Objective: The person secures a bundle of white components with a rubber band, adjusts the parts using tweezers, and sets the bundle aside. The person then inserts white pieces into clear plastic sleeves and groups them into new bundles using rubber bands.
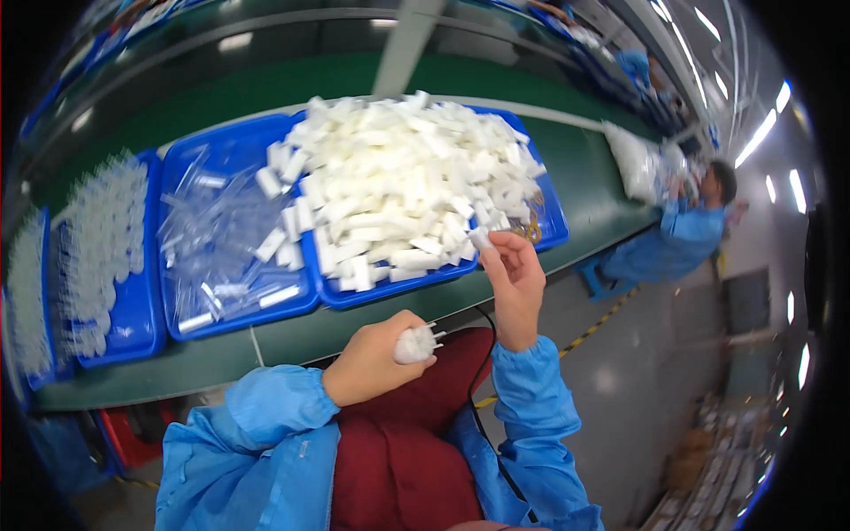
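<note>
My left hand (370, 361) is closed round a white bundle (414, 345) with thin prongs sticking out toward the right; its exact kind is unclear. My right hand (519, 281) is raised at the near edge of the heaped tray. Between its thumb and fingertips it pinches a small white block (479, 238). Just beyond it rises a large pile of similar white blocks (390, 181), slightly blurred, in a blue tray (390, 285). Some blocks spill over the left side into the neighbouring blue tray (243, 320), where clear thin plastic pieces (208, 234) lie scattered.
Farther left, more blue trays (133, 336) hold rows of translucent spiky pieces (106, 239). Yellowish rings (534, 221) lie at the heaped tray's right end. The trays stand on a green bench (204, 376). At the right sit a white bag (630, 164) and a person in blue (677, 239).
</note>
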The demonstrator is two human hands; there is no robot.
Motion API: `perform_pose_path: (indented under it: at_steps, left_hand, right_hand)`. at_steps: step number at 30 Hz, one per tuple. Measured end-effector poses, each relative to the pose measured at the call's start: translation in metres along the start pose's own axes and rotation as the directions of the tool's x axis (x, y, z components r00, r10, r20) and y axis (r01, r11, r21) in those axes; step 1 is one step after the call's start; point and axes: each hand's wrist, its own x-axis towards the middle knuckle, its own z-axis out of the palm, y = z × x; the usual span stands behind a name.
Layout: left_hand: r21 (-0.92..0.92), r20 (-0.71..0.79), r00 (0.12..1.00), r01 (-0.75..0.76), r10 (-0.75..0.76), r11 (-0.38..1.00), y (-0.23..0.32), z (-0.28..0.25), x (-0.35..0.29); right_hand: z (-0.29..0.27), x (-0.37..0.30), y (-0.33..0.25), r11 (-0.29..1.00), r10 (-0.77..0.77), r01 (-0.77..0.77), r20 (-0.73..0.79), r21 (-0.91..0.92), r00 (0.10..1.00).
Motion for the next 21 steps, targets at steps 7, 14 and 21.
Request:
perform_pose_path:
  at_steps: [7, 14, 21]
  left_hand:
    - [-0.318, -0.223, 0.975, -0.062, -0.012, 0.946, -0.027, -0.041, -0.051]
    - [-0.171, -0.380, 0.925, -0.079, 0.009, 0.982, -0.015, -0.091, -0.065]
    - [0.488, -0.442, 0.869, 0.024, 0.223, 0.873, -0.007, -0.113, -0.054]
  right_hand:
    - [0.081, 0.098, -0.013, 0.637, -0.528, 0.557, 0.224, -0.533, 0.819]
    - [0.125, 0.054, -0.054, 0.663, -0.417, 0.516, 0.305, -0.542, 0.856]
    - [0.141, -0.038, -0.057, 0.989, 0.091, 0.012, 0.660, -0.151, 0.746]
